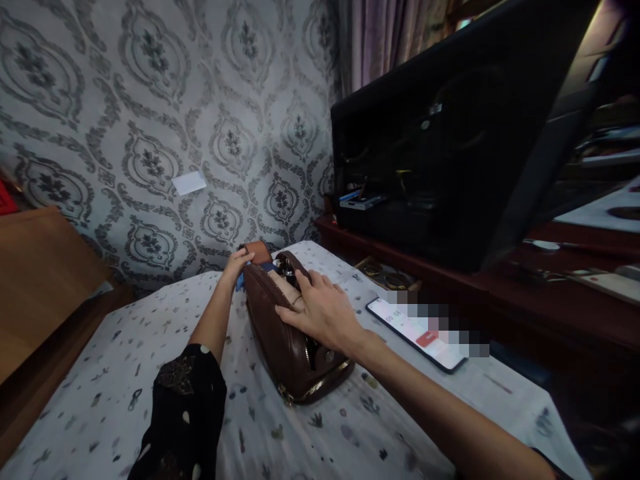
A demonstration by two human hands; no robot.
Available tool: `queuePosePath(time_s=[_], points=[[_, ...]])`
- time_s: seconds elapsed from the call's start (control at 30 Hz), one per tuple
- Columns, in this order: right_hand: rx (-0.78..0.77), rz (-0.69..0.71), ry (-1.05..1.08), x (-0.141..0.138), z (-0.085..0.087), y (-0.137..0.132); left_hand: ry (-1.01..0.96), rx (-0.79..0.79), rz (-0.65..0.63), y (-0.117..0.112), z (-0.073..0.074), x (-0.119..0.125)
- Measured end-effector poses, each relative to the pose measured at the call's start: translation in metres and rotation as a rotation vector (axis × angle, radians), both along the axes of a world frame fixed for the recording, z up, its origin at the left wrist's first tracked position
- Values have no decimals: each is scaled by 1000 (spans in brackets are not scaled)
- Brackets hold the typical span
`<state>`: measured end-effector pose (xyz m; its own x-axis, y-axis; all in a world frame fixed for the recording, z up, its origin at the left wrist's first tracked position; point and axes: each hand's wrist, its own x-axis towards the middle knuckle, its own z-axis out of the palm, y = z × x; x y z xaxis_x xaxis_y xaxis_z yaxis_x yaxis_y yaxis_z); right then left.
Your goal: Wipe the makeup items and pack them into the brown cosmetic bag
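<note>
A dark brown leather bag [270, 330] with gold zips lies on the patterned cloth, its top unzipped. Inside the opening a beige item [285, 290] and something dark and shiny show in part. My left hand [236, 265] is at the bag's far end, its fingers closed on a tan leather piece [257, 252]; whether that belongs to the bag I cannot tell. Blue material [240, 280] peeks out below that hand. Across the opening lies my right hand [323, 310], fingers stretched and apart, thumb on the near rim and fingertips by the far rim.
Right of the bag lies a phone [400, 327] with a lit screen, partly blurred out. A large black television [425, 160] stands on a dark red cabinet [345, 237]. A small tray [393, 275] sits behind the phone. Wooden furniture [45, 287] flanks the cloth-covered table [165, 373].
</note>
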<state>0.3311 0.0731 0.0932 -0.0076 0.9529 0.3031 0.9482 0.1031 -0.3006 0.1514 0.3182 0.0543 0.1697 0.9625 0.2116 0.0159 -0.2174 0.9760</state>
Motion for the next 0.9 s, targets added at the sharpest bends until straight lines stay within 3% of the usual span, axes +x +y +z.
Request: queuePosePath(time_s=[0.2,0.43,0.77,0.9], points=[[2,-1,-5,1,-2,2,43,48,-123,-11,18,-11],[0,-4,-4,1,-1,2,152,78,-138,-20,38,-4],[14,13,10,2,-1,-1,120,155,-102,-18,32,3],[24,85,156,16,-4,19,114,210,-45,-13,25,2]])
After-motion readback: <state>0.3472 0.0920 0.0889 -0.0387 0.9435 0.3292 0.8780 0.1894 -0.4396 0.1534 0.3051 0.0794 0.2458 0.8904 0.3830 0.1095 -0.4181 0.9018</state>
